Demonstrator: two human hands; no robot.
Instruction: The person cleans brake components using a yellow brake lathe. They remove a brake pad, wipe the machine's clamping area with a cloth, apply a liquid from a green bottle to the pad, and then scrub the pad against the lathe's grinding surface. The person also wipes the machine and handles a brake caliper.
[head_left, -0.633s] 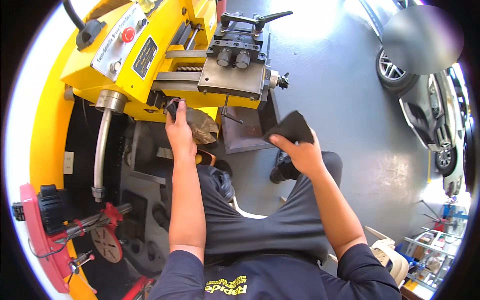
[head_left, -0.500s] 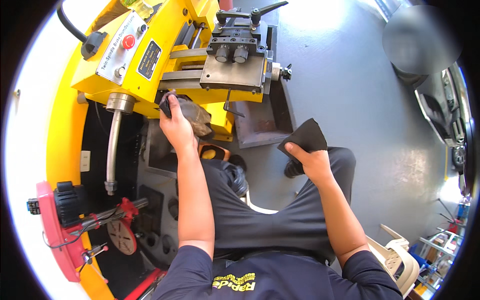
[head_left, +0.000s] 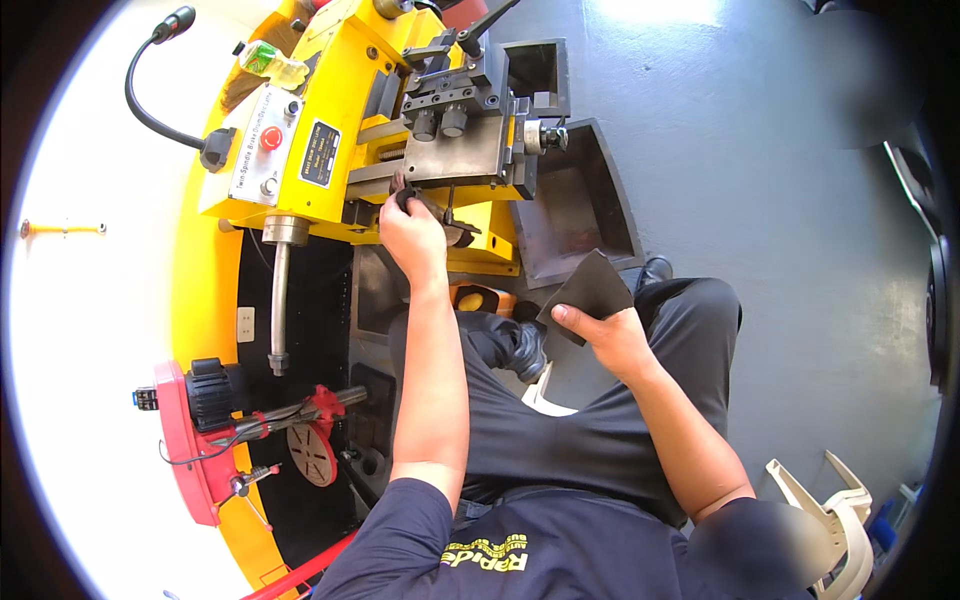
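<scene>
My left hand (head_left: 415, 243) is closed around a dark, crumpled rag (head_left: 459, 234), against or just by the front edge of the yellow brake lathe (head_left: 298, 195). Above the fingers lies the lathe's flat steel slide plate (head_left: 456, 150), and a thin lever hangs close to the rag. Whether the rag touches the metal, I cannot tell. Over my right knee, my right hand (head_left: 615, 338) pinches a dark grey sheet that looks like sandpaper (head_left: 594, 286), thumb on top. Its fingers are hidden beneath the sheet.
A steel spindle (head_left: 280, 312) sticks out from the lathe toward me. Dark metal trays (head_left: 622, 205) sit on the floor below the slide. At lower left stands a red machine (head_left: 183, 440) with a slotted disc. A plastic bottle (head_left: 272, 62) rests on the lathe; a cream chair (head_left: 850, 535) is at lower right.
The view has swung left, so the lathe sits farther right. My left hand has moved closer to the slide plate with the rag. The sheet stays in my right hand.
</scene>
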